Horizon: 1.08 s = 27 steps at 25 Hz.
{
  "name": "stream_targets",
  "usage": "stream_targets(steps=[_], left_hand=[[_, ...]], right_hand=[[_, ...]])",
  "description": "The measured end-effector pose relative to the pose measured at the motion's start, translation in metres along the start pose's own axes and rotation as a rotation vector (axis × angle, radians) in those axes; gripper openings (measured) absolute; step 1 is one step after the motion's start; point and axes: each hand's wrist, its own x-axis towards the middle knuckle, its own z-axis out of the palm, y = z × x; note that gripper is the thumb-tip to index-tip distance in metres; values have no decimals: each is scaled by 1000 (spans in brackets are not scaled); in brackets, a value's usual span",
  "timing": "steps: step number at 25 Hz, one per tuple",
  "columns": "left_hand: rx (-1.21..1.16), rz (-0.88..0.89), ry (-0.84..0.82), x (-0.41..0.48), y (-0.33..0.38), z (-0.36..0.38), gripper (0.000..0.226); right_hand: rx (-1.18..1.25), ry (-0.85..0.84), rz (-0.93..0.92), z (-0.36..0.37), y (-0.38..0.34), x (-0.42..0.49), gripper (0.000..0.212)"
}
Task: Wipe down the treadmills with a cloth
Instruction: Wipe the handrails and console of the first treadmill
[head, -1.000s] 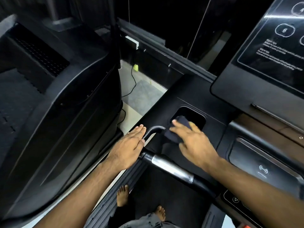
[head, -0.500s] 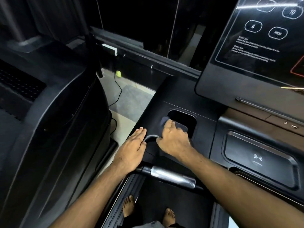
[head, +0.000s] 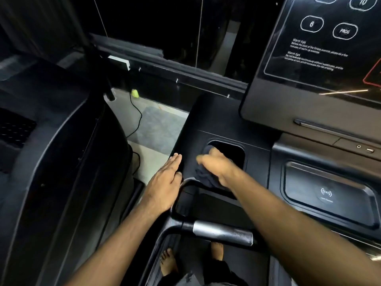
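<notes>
I stand on a black treadmill and look down at its console deck (head: pixel 218 116). My right hand (head: pixel 216 165) grips a dark cloth (head: pixel 205 176), bunched under its palm, at the near left edge of the cup-holder recess (head: pixel 233 151); the hand is blurred. My left hand (head: pixel 167 180) lies flat with straight fingers on the deck's left edge, beside the curved handle loop (head: pixel 185 182). The two hands are a short gap apart.
The touchscreen panel (head: pixel 309 58) rises at the upper right, with a wireless-charging tray (head: pixel 329 195) below it. A silver-sleeved handlebar (head: pixel 222 232) crosses in front of me. Another black machine (head: pixel 61 162) stands to the left, across a strip of floor with a cable (head: pixel 138 120).
My right hand with the cloth slid from the recess's rim toward the near left edge of the deck and back up. My left hand stayed flat on the edge. The view shifted left.
</notes>
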Motion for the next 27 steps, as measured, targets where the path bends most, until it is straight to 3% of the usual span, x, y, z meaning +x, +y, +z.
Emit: stream_targets(steps=[2, 5, 7, 10, 12, 14, 15, 18, 20, 22, 24, 27], left_hand=[[-8, -6, -10, 1, 2, 4, 53], [-1, -2, -30, 2, 4, 14, 53], [3, -4, -21, 3, 5, 18, 54], [83, 26, -50, 3, 6, 26, 58], [129, 39, -82, 2, 5, 28, 61], [133, 48, -99, 2, 2, 26, 63], [132, 55, -103, 2, 0, 25, 63], [157, 68, -101, 0, 0, 25, 63], [182, 74, -102, -1, 0, 26, 63], [165, 81, -106, -2, -1, 26, 64], [133, 86, -101, -2, -2, 26, 65], [117, 89, -97, -2, -2, 26, 68]], right_hand=[[-160, -163, -21, -18, 6, -2, 9], [-356, -117, -96, -17, 3, 5, 3], [-655, -177, -205, -19, 6, 6, 23], [-1281, -606, -378, -59, 8, 6, 55], [-1784, -705, -526, -78, 3, 18, 54], [-2260, -685, -778, -81, 2, 27, 44], [-2358, -662, -958, -82, 3, 32, 43], [-2288, -579, -1657, -92, -9, 44, 45], [-2158, -592, -1922, -88, -15, 53, 45], [-2268, -655, -1866, -76, -17, 58, 47], [-2472, -712, -1609, -67, -15, 60, 53], [-2602, -571, -1184, -64, -8, 58, 75]])
